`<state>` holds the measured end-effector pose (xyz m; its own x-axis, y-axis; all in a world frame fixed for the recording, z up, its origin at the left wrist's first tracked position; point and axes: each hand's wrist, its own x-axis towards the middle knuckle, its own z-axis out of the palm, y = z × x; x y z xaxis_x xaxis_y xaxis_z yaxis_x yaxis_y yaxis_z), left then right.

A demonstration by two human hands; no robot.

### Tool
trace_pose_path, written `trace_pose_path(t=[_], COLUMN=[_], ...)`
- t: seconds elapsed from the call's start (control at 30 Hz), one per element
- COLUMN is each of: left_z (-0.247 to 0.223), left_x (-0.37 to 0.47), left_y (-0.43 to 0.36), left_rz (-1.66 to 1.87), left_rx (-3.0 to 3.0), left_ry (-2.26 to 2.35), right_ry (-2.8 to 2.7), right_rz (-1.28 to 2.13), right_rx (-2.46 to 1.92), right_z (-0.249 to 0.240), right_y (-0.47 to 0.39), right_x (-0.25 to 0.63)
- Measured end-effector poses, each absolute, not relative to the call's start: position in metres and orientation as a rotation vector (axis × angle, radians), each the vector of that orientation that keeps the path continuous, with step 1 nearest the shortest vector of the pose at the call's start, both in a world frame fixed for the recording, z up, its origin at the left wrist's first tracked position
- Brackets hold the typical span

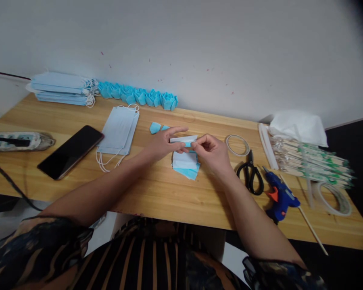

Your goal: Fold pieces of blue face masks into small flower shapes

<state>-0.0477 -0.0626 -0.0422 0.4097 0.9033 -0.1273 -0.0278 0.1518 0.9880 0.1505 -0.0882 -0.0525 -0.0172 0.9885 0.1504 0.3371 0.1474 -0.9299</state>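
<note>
Between my two hands is a small blue-and-white piece of mask fabric (184, 139), folded over along its near edge. My left hand (165, 141) pinches its left end between thumb and fingers, the index finger stretched out above. At the right end, my right hand (211, 150) grips the fold with thumb and fingertips. Just below lies a small pile of cut mask pieces (186, 163), white on top with blue underneath. Small blue folded pieces (155, 127) rest beyond my left hand, which partly hides them.
Face masks (117, 131) and a phone (71, 152) lie left, a mask stack (62, 88) and blue fabric roses (139, 96) along the wall. To the right are a tape roll (237, 145), black scissors (250, 175), a blue glue gun (280, 195) and wrapped sticks (314, 161).
</note>
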Motion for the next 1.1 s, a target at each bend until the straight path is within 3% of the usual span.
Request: trace_pose_path(t=[0.43,0.87,1.1], left_z=[-0.041,-0.043,-0.045], left_x=[-0.047,-0.045,-0.044], left_y=[-0.064,-0.062,-0.064], left_rz=[0.844,1.131,0.888], left_rx=[1.168,1.153,1.147], left_ry=[0.948,0.963,0.904], right_ry=[-1.359,-1.359,-1.301], right_rz=[1.273,1.273,1.214], right_rx=[-1.160,-1.274,-1.229], right_z=[-0.052,-0.055,-0.054], right_y=[-0.083,-0.086,-0.087], right_x=[0.156,0.150,0.147])
